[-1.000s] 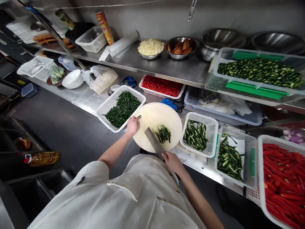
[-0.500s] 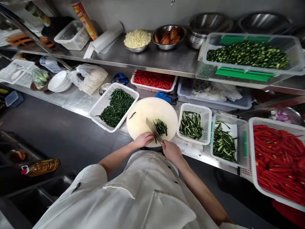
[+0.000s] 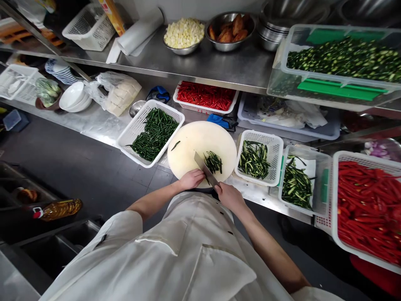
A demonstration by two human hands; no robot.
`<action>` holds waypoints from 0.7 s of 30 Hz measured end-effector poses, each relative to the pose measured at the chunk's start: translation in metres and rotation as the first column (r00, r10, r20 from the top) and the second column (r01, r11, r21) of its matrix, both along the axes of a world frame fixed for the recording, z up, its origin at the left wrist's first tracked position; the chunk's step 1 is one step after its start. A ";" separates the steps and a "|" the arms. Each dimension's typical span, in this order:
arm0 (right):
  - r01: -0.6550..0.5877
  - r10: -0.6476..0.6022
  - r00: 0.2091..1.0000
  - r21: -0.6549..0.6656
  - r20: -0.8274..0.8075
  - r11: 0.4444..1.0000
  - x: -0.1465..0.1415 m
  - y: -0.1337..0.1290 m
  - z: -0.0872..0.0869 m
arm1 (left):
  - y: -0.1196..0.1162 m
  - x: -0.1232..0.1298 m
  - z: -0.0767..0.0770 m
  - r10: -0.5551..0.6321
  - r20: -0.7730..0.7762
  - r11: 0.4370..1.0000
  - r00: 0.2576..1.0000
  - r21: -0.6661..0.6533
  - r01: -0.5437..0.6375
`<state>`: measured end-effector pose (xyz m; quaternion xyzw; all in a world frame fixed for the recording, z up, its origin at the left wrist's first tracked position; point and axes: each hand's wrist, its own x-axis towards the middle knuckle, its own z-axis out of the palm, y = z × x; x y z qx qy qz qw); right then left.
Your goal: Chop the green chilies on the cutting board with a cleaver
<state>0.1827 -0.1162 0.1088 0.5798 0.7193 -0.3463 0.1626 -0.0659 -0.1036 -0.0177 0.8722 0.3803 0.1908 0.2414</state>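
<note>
Cut green peppers [image 3: 213,162]: loose pile on the right half of the round board [image 3: 194,133]. Knife [image 3: 205,168] just left of the pile, over the board; my right hand [image 3: 231,195] at the board's near edge, fingers clamped on the handle. My left hand [image 3: 191,179] at the board's near-left edge, beside the blade; whether its fingers pinch anything, I cannot tell. Single pepper [image 3: 176,145] near the board's left edge. White basket [image 3: 134,127] of green peppers left of the board; red peppers [image 3: 203,96] behind it.
</note>
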 end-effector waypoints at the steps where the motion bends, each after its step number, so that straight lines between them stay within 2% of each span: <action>1: 0.004 -0.004 1.000 -0.003 0.002 1.000 -0.004 0.003 -0.003 | 0.000 0.000 -0.001 0.005 0.009 1.000 1.000 -0.012 -0.005; 7: 0.051 -0.045 0.997 0.110 -0.056 0.993 -0.058 0.044 -0.015 | 0.008 -0.007 0.002 -0.006 0.040 1.000 0.999 -0.021 0.007; 9: 0.089 -0.076 0.992 0.132 -0.102 0.987 -0.066 0.049 -0.014 | 0.022 -0.022 0.009 0.097 0.058 0.995 0.994 0.010 -0.098; 10: 0.114 -0.098 0.988 0.136 -0.117 0.984 -0.065 0.046 -0.014 | 0.032 -0.033 0.013 0.218 0.074 0.975 0.973 0.032 -0.221; 11: 0.131 -0.114 0.985 0.135 -0.130 0.982 -0.061 0.041 -0.015 | 0.043 -0.046 0.017 0.367 0.091 0.927 0.926 0.051 -0.372; 13: 0.124 -0.108 0.984 0.111 -0.140 0.986 -0.048 0.026 -0.017 | 0.066 -0.072 0.023 0.635 0.101 0.763 0.766 0.071 -0.642; 14: 0.096 -0.083 0.987 0.090 -0.139 0.991 -0.040 0.018 -0.019 | 0.075 -0.084 0.026 0.713 0.084 0.693 0.696 0.072 -0.718; 15: 0.060 -0.050 0.989 0.068 -0.136 0.996 -0.031 0.011 -0.021 | 0.082 -0.094 0.027 0.753 0.057 0.652 0.655 0.070 -0.755; 16: 0.025 -0.019 0.991 0.045 -0.129 0.999 -0.024 0.007 -0.022 | 0.085 -0.102 0.027 0.762 0.025 0.645 0.648 0.065 -0.761; 18: -0.005 0.007 0.995 0.022 -0.103 1.000 -0.013 0.004 -0.025 | 0.083 -0.108 0.026 0.728 -0.015 0.685 0.685 0.058 -0.727; 21: 0.043 -0.040 0.997 0.049 -0.060 0.998 -0.011 0.013 -0.023 | 0.058 -0.090 0.020 0.584 -0.002 0.811 0.812 0.047 -0.583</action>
